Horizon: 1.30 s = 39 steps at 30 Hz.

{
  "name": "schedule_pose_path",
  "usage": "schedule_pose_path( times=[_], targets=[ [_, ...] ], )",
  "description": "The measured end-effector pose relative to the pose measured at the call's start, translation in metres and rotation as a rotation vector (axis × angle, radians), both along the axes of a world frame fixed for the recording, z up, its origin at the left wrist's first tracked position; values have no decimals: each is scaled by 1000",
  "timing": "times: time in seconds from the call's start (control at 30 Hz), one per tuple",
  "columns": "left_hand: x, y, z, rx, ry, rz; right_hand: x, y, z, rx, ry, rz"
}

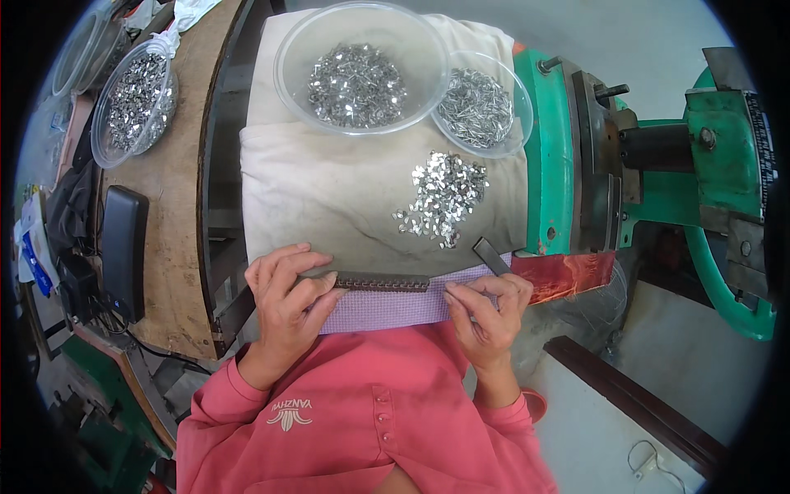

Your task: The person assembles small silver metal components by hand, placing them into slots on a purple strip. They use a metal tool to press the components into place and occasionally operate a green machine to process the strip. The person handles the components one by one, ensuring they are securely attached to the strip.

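A narrow dark bar (383, 282) with a row of small slots lies crosswise over a purple checked cloth (370, 309). My left hand (288, 288) is closed on the bar's left end, thumb and fingertips pressed against it. Just off the right end, my right hand (490, 309) is closed in a pinch; whatever sits between the fingertips is too small to make out. A flat dark metal strip (491, 255) sticks out beyond the right hand's knuckles, and whether the hand holds it cannot be told. Beyond the bar, small shiny metal pieces (444, 198) lie in a loose heap on a pale cloth (304, 189).
At the back stand a large clear bowl (420, 49) and a smaller clear tub (520, 123), both holding metal pieces. A green machine (550, 165) borders the right. Leftward, a wooden table (177, 189) carries another tub (103, 136) and a black box-shaped device (123, 251).
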<state>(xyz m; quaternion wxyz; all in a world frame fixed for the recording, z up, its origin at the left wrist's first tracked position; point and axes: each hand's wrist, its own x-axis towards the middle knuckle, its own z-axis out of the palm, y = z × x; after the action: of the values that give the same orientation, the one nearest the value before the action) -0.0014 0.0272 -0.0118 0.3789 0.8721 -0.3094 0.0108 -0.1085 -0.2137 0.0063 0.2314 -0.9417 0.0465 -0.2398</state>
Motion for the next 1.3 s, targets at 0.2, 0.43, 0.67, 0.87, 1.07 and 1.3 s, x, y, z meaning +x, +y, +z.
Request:
schedule_pose_path(
  times=[0.2, 0.43, 0.67, 0.87, 1.07, 1.3],
  targets=[
    [0, 0, -1, -9, 7, -2, 0, 6, -2, 15, 14, 26],
    [1, -1, 0, -3, 16, 6, 1, 7, -2, 15, 17, 37],
    [1, -1, -2, -7, 7, 7, 3, 12, -2, -6, 10, 68],
    [1, 0, -2, -7, 22, 4, 6, 15, -4, -54, 41, 69],
    [1, 1, -2, 0, 25, 7, 1, 12, 0, -53, 42, 42],
    [1, 0, -1, 4, 28, 7, -12, -7, -2, -64, 2, -100]
  ],
)
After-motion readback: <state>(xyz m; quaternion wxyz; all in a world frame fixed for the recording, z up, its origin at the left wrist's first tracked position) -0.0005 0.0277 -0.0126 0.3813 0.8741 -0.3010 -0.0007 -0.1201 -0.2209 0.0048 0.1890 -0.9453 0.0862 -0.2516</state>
